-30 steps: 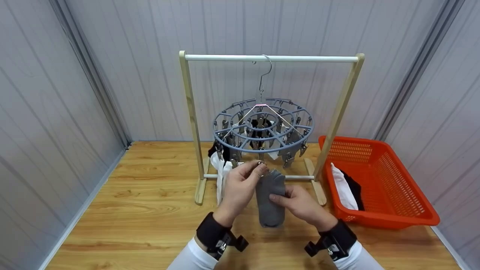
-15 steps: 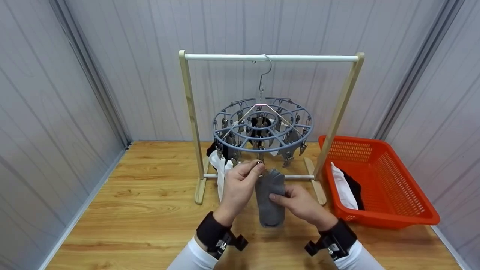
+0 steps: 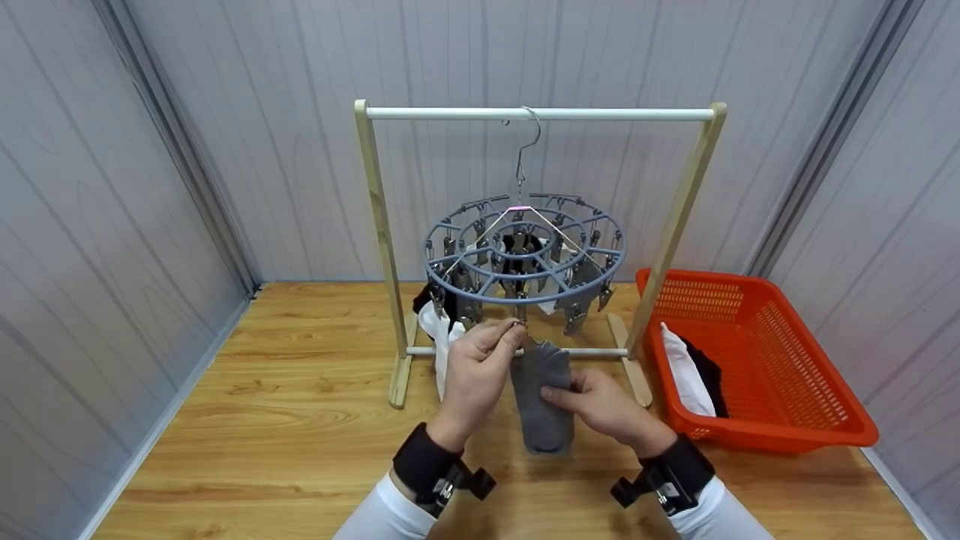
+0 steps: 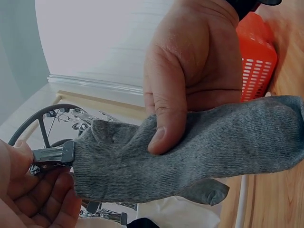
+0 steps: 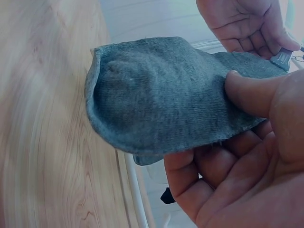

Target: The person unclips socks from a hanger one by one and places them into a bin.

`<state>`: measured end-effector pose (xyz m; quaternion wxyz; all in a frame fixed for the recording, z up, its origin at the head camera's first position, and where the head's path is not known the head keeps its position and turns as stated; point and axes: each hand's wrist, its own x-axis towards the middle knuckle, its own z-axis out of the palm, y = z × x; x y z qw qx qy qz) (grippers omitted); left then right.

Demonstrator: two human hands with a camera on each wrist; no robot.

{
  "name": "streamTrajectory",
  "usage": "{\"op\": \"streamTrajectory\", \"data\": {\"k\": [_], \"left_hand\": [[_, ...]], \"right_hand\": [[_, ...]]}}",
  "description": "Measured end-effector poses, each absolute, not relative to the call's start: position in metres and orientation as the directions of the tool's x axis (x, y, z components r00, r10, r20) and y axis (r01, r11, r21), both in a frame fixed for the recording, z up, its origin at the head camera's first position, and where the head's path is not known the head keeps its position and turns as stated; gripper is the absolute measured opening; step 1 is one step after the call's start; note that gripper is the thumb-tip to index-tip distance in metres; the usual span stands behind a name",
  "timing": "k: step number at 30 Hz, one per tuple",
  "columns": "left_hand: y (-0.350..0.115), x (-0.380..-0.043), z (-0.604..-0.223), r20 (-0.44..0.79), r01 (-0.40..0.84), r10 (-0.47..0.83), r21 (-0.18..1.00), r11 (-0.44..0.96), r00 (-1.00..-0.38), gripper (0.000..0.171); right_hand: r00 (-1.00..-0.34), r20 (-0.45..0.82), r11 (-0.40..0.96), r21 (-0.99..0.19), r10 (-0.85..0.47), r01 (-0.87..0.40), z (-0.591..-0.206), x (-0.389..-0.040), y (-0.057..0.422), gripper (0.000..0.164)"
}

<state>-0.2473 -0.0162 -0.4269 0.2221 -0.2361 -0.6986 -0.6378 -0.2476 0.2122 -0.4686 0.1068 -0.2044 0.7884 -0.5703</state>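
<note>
Since the earlier frame, the lower end of the gray sock had swung slightly right. It hung between both hands: the right hand pinched its middle, while the left hand pinched a metal clip. The left wrist view showed the clip overlapping the cuff, too small to tell from the head.

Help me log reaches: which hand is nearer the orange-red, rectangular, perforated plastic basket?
Right. The right hand, gripping the gray knit sock, is left of the basket; the left hand is farther left, pinching a silver metal clip at the sock's upper end.
</note>
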Motion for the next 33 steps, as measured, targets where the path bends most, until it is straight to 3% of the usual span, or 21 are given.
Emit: {"op": "streamTrajectory", "data": {"k": [11,17,26,33], "left_hand": [[-0.017,-0.248,-0.427,0.634,0.634,0.042,0.764,0.116,-0.772,0.018],[-0.014,-0.245,-0.424,0.662,0.646,0.041,0.713,0.27,-0.748,0.027],[-0.02,-0.238,-0.415,0.855,0.724,0.087,0.375,0.579,-0.512,0.051],[-0.03,-0.235,-0.401,0.939,0.752,0.059,0.232,0.617,-0.338,0.041]], "right_hand": [[-0.903,0.031,0.308,-0.934,-0.428,-0.179,-0.468,-0.248,0.216,0.026],[-0.92,0.033,0.339,-0.924,-0.391,-0.177,-0.465,-0.247,0.218,0.024],[-0.922,0.02,0.336,-0.928,-0.387,-0.161,-0.462,-0.249,0.223,0.025],[-0.938,0.073,0.356,-0.913,-0.34,-0.2,-0.456,-0.252,0.233,0.026]]}}
